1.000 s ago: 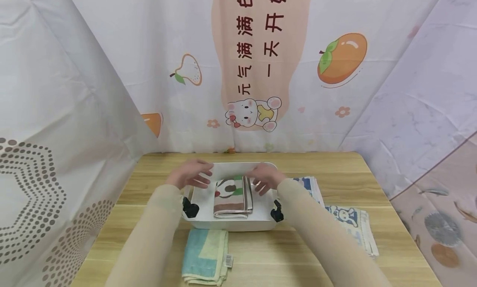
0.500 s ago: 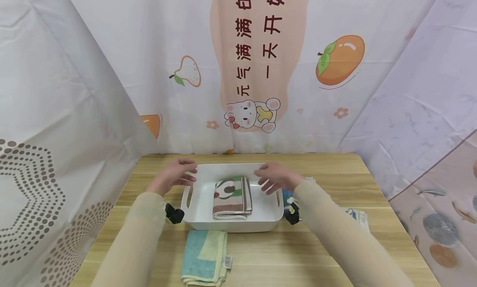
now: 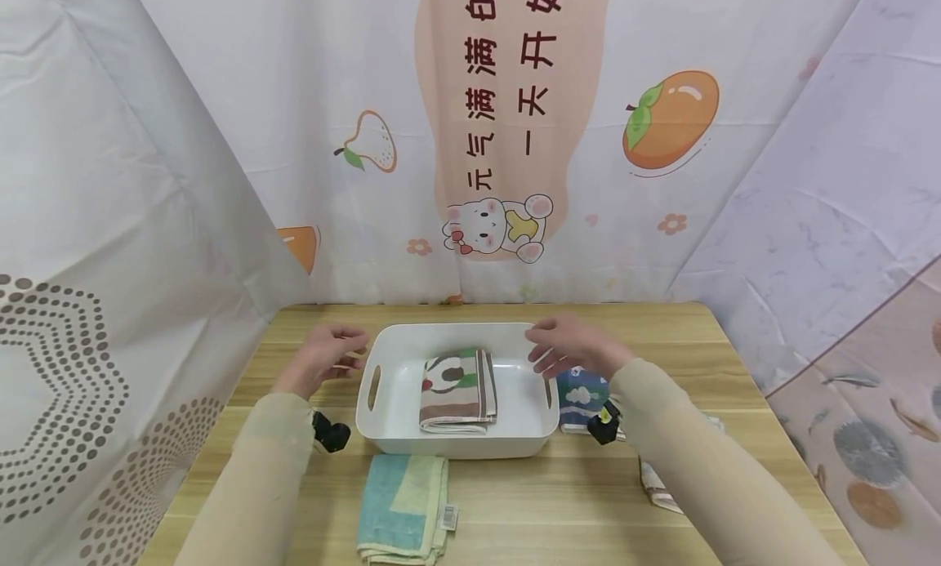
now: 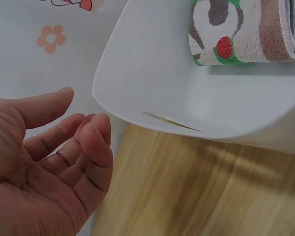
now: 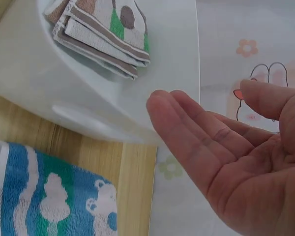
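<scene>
A white plastic bin (image 3: 397, 329) with a slot handle at each end stands at the back of the table. Inside it lies a folded brown-and-white towel (image 3: 457, 390) with green and red patches. My left hand (image 3: 328, 355) hovers just outside the bin's left end, fingers loosely bent and holding nothing; the left wrist view shows its fingertips (image 4: 99, 140) close to the rim. Over the bin's right end is my right hand (image 3: 573, 345), palm inward with nothing in it. A blue towel (image 5: 54, 196) with white figures lies beside the bin, under the right hand and wrist.
In front of the bin is a folded blue-and-cream towel (image 3: 404, 505) with a white tag. Another folded towel (image 3: 662, 488) is partly hidden under the right sleeve. A printed white curtain (image 3: 353, 256) hangs behind the wooden table (image 3: 529, 509).
Both hands have moved apart, the left from over the bin to outside its left end, the right toward its right end. The towel inside the bin stays in place.
</scene>
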Demonstrator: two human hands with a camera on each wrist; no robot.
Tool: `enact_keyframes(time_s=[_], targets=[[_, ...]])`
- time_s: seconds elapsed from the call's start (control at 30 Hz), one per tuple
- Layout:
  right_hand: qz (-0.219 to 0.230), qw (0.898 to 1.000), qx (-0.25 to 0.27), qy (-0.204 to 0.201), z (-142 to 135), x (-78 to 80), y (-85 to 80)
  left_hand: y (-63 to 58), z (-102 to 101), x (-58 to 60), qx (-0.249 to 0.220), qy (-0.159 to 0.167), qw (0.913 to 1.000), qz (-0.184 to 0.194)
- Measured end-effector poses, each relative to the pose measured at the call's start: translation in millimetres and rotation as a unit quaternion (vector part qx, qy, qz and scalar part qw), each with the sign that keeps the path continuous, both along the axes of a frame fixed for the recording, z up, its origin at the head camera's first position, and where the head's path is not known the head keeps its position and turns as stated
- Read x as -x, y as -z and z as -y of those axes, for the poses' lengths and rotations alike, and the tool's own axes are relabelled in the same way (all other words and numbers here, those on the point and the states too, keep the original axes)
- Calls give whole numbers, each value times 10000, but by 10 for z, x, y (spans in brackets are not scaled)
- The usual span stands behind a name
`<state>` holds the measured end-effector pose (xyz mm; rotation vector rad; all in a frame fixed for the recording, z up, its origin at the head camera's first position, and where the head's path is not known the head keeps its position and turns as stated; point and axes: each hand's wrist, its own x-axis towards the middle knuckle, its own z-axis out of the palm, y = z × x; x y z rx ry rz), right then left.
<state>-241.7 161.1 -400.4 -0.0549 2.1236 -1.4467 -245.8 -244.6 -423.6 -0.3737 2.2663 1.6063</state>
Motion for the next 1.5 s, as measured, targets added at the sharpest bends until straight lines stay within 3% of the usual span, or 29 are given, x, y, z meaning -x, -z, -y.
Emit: enact_keyframes(time_s=[0.4,0.63,0.87,1.33,1.5], targets=[[64,9992,344,212,-212,3,73,119,89,-87,-283,134,9993,224],[55,9988,361,332,-290,-5,92,163,166,-233,-343,240,9985,343],[249,9978,414,453,-356,-3,164,297,282,-389,-424,45,9980,464],[372,9987,274,192,-394,-24,387,536,511,-669,-687,40,9953,683],[429,9982,342,223,-379,-39,448,601,591,-749,-898,234,9925,800]])
